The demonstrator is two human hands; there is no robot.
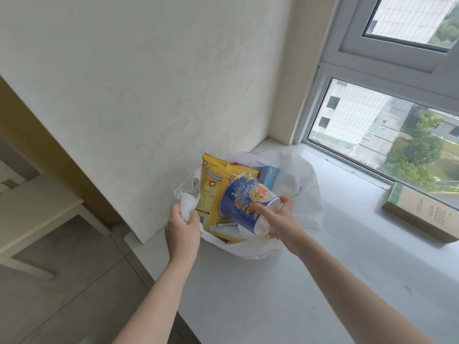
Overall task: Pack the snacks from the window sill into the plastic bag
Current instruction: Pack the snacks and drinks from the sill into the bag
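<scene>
Two bare forearms are reaching up from the bottom of the frame toward the centre, where the action is happening. The left hand (182,229) is bunching the near-left rim of the white plastic bag (304,194) in curled fingers, holding the mouth open. The right hand (279,218) is wrapping thumb and fingers round the base end of a blue cup of instant noodles (244,197), which is tilting on its side, wide end pointing into the bag, sitting half over the opening. So the step in hand looks like dropping this cup in.

Just behind the cup, two yellow snack packets (211,187) are standing upright inside the bag, and a light blue box (269,176) is poking up at centre, a little to the right. Something red is peeking out further back, too hidden to name.

The bag is resting on the white window sill (248,294), tucked against the wall left of centre. Next move, I'd judge: push the cup down beside the packets, let go, and keep that rim held wide so nothing snags.

Far right of the frame, a cardboard box (422,214) is lying on the sill below the window (387,135); whether it holds snacks I cannot tell.
</scene>
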